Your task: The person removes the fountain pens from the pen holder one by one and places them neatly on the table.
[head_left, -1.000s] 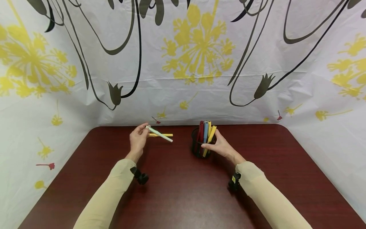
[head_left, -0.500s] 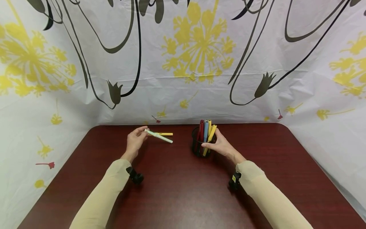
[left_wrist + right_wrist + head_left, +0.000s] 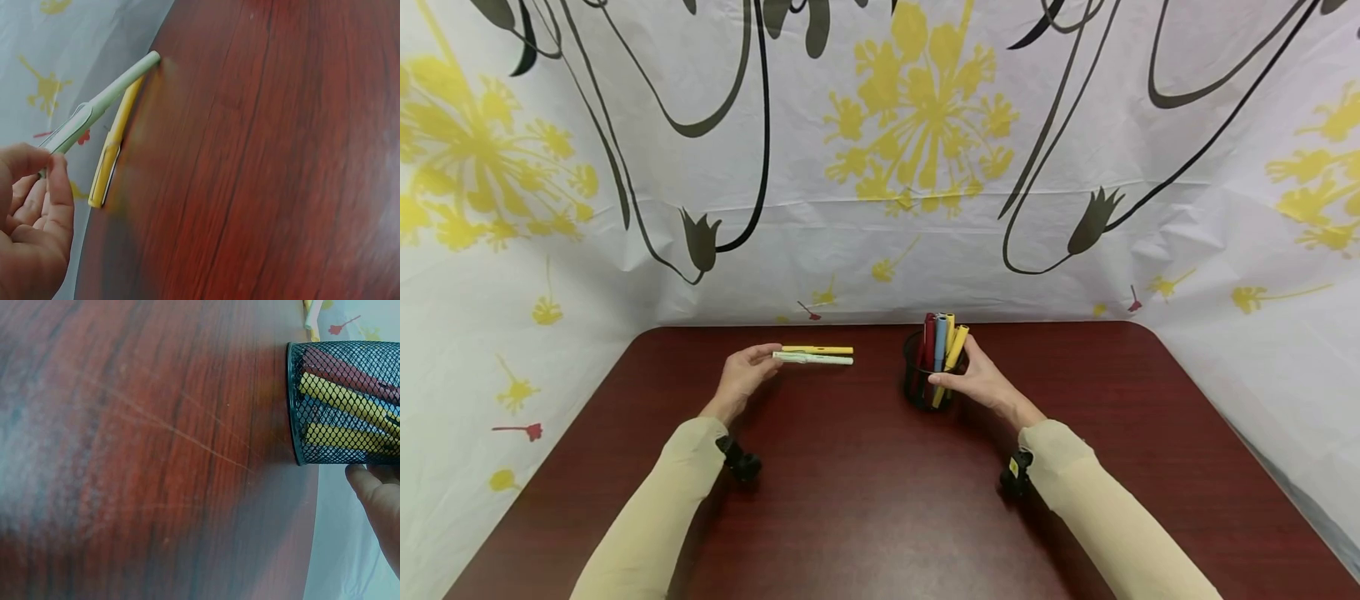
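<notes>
Cup (image 3: pixel 912 385), black mesh, was found upright near the back edge of the red-brown table (image 3: pixel 880 500), holding a red pen (image 3: pixel 929 340), a blue pen (image 3: pixel 940 340) and yellow pens, one of them (image 3: pixel 958 347) leaning against the rim on the right. The right hand (image 3: pixel 983 383) gripped the cup from its right side, thumb at the front and fingers round the back – a hold judged sufficient to steady a light container with tall contents. The left hand (image 3: pixel 745 377) was closed to a narrow pinch, thumb against fingertips, on the clip end of a pale green pen (image 3: pixel 816 359). The remainder of that pen projected clear of the fingers, presumably so that it could be aligned without obstruction. It was held just beside a yellow pen on the table (image 3: pixel 823 350), nearly parallel in the head view, both clips toward the hand; this suggested deliberate matching. Contact between the two pens, or between the green one and the surface, could not be confirmed. A patterned cloth (image 3: pixel 880 267) hung behind the table.
</notes>
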The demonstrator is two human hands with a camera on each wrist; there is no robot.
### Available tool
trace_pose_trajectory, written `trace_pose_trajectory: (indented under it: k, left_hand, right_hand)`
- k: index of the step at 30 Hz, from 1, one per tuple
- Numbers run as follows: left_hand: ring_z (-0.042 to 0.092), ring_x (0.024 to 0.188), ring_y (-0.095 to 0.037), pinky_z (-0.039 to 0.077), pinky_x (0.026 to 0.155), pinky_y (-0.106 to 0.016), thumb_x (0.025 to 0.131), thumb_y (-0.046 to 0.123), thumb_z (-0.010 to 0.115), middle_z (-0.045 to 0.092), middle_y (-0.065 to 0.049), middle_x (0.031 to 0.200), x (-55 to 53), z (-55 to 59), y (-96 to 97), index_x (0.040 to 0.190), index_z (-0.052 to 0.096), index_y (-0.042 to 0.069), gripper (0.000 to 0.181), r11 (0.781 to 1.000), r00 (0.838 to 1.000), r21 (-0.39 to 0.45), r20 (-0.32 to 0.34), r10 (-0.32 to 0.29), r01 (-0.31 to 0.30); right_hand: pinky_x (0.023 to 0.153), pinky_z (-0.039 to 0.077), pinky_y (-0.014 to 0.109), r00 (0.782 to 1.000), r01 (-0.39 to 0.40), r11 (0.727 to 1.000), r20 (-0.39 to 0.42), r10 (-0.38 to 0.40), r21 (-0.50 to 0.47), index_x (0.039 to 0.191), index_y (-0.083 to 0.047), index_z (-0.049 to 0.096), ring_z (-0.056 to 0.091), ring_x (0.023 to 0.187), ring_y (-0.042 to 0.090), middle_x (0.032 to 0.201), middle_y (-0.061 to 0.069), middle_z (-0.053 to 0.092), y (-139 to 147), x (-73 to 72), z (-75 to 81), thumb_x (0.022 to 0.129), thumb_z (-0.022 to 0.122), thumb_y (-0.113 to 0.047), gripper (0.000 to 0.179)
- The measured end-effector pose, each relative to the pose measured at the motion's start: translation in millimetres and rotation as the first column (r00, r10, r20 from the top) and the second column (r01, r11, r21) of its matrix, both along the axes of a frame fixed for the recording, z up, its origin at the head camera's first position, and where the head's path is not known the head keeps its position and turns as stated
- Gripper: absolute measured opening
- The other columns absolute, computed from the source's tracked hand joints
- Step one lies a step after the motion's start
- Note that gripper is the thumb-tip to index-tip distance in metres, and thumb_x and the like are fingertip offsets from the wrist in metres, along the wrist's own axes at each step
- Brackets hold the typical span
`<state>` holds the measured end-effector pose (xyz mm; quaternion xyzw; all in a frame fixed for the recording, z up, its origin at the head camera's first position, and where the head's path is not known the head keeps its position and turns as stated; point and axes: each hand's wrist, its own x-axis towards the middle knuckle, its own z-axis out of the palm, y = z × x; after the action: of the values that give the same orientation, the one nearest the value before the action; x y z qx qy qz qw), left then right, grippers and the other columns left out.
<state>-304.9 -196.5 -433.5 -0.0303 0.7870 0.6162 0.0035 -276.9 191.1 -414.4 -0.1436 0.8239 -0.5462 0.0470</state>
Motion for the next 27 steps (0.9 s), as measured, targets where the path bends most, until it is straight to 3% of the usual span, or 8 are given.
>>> trace_pose_trajectory:
  k: [6,11,16,20,27]
  left_hand:
    - [0.062,0.104,-0.020,0.051,0.090,-0.033,0.092,0.010,0.061,0.057,-0.024,0.126,-0.7,-2.6,-8.2,0.129,0.055,-0.001,0.039,0.992,0.997,-0.097,0.030,-0.078,0.080]
    - [0.061,0.104,-0.021,0.052,0.087,-0.030,0.092,0.010,0.061,0.054,-0.023,0.129,-3.3,-5.4,-13.3,0.128,0.055,-0.002,0.039,0.981,0.992,-0.148,0.039,-0.121,0.125]
    - [0.059,0.103,-0.022,0.051,0.082,-0.027,0.092,0.012,0.062,0.055,-0.022,0.129,-6.2,-8.2,-18.8,0.127,0.057,0.000,0.038,0.967,0.990,-0.214,0.059,-0.131,0.141]
    - [0.057,0.107,-0.029,0.050,0.082,-0.031,0.092,0.015,0.062,0.057,-0.022,0.125,-7.7,-9.3,-21.8,0.126,0.059,0.001,0.037,0.948,0.988,-0.277,0.055,-0.146,0.156]
    - [0.058,0.104,-0.030,0.051,0.081,-0.033,0.091,0.015,0.064,0.061,-0.020,0.117,-10.2,-11.6,-25.8,0.121,0.062,0.002,0.033,0.918,0.986,-0.357,0.058,-0.159,0.169]
  right_hand:
    - [0.111,0.019,0.057,1.000,0.005,1.000,-0.003,-0.005,0.024,0.151,-0.007,0.004,0.007,0.144,0.034,0.156,0.019,0.008,3,-4.1,-6.8,0.082,0.074,-0.024,0.100]
    - [0.112,0.019,0.056,1.000,0.004,1.000,0.005,-0.004,0.012,0.151,-0.008,0.005,0.008,0.144,0.032,0.156,0.017,0.009,3,-4.2,-5.1,0.082,0.073,-0.022,0.098]
    - [0.111,0.018,0.058,1.000,-0.009,1.000,0.029,0.010,-0.004,0.151,-0.004,0.004,0.007,0.144,0.035,0.155,0.021,0.007,-2,4.7,7.8,0.083,0.072,-0.016,0.097]
    - [0.111,0.017,0.058,0.999,-0.013,1.000,0.036,0.012,0.011,0.150,0.001,0.003,0.006,0.143,0.037,0.155,0.024,0.006,-6,14.7,21.4,0.084,0.069,-0.014,0.095]
    - [0.112,0.017,0.056,0.999,-0.004,1.000,0.044,0.003,0.020,0.150,0.000,0.004,0.006,0.144,0.036,0.155,0.023,0.006,-8,18.1,24.1,0.085,0.069,-0.014,0.093]
